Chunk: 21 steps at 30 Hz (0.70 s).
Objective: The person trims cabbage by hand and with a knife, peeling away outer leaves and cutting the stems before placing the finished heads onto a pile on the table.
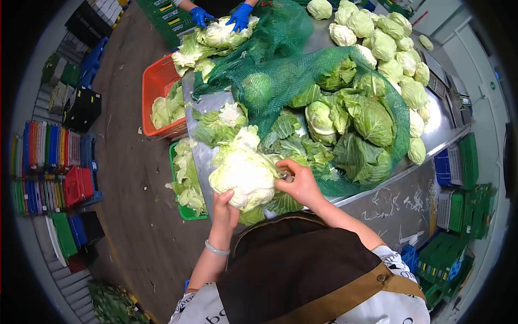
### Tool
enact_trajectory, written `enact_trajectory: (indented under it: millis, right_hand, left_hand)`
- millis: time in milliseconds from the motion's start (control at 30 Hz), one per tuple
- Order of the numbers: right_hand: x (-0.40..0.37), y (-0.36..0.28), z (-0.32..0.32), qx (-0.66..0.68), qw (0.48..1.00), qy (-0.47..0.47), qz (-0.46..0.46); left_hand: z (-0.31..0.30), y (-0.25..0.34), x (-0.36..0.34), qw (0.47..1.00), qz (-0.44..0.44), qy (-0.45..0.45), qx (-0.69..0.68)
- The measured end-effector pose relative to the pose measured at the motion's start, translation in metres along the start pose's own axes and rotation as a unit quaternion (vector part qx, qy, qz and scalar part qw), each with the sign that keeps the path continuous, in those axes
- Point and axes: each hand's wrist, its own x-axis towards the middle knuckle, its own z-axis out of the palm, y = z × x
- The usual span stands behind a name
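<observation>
A pale cabbage [245, 178], brightly lit and with loose outer leaves at its far side, is held over the near edge of the metal table. My left hand [224, 209] grips it from below left, thumb on its surface. At its right side, my right hand [301, 184] is closed, with thumb and fingers bent against the leaf edge. A small metallic glint shows between these fingers; its kind is hidden. Cut-off leaves [218, 127] lie just beyond the cabbage. To the right, whole green cabbages [369, 121] rest in an open green net sack [318, 67].
Trimmed cabbages [402, 59] are heaped at the table's far right. An orange crate [152, 97] and a green crate [191, 211] with leaves stand along the left edge. Across the table, a co-worker's blue-gloved hands [221, 20] are on another cabbage. Stacked crates [448, 256] stand at right.
</observation>
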Motion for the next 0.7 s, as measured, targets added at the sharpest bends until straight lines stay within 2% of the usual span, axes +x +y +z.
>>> enact_trajectory:
  millis: [33,133,167,267,300,367,400,433,533,567,667,700]
  right_hand:
    - [0.001,-0.006,-0.008,-0.029,0.996,-0.031,0.080]
    - [0.007,0.030,-0.006,0.018,0.994,0.026,0.107]
    - [0.013,0.044,-0.008,0.026,0.989,0.017,0.142]
    - [0.015,0.100,0.000,-0.142,0.989,0.035,-0.003]
    - [0.013,0.099,0.005,-0.162,0.971,0.100,-0.143]
    - [0.004,0.042,-0.002,0.042,0.996,0.055,0.050]
    - [-0.003,0.011,-0.009,0.139,0.978,0.032,0.150]
    - [-0.006,-0.005,-0.014,0.228,0.959,-0.023,0.166]
    - [-0.008,-0.021,-0.019,0.231,0.947,-0.132,0.182]
    - [-0.005,-0.022,-0.021,0.217,0.942,-0.134,0.218]
    - [-0.011,0.011,-0.024,0.272,0.927,-0.116,0.230]
    - [-0.015,0.005,-0.027,0.239,0.937,-0.109,0.229]
  left_hand:
    - [-0.006,-0.003,0.000,1.000,-0.017,0.007,-0.016]
    - [-0.027,-0.005,-0.001,0.993,-0.083,-0.002,-0.086]
    - [-0.031,-0.006,0.000,0.987,-0.107,-0.012,-0.115]
    - [-0.025,-0.002,0.000,0.978,-0.107,-0.034,-0.178]
    - [-0.027,0.000,0.003,0.986,-0.089,-0.038,-0.139]
    - [-0.034,-0.001,0.003,0.996,-0.054,-0.034,-0.065]
    - [-0.030,-0.001,0.002,0.997,-0.047,-0.035,-0.052]
    - [-0.020,0.002,0.001,0.998,-0.041,-0.039,-0.037]
    - [0.008,0.010,0.000,0.996,-0.031,-0.082,-0.010]
    - [0.016,0.014,-0.002,0.995,-0.029,-0.099,-0.004]
    - [0.034,0.040,0.003,0.974,-0.066,-0.099,0.191]
    - [0.037,0.042,0.004,0.961,-0.003,-0.085,0.262]
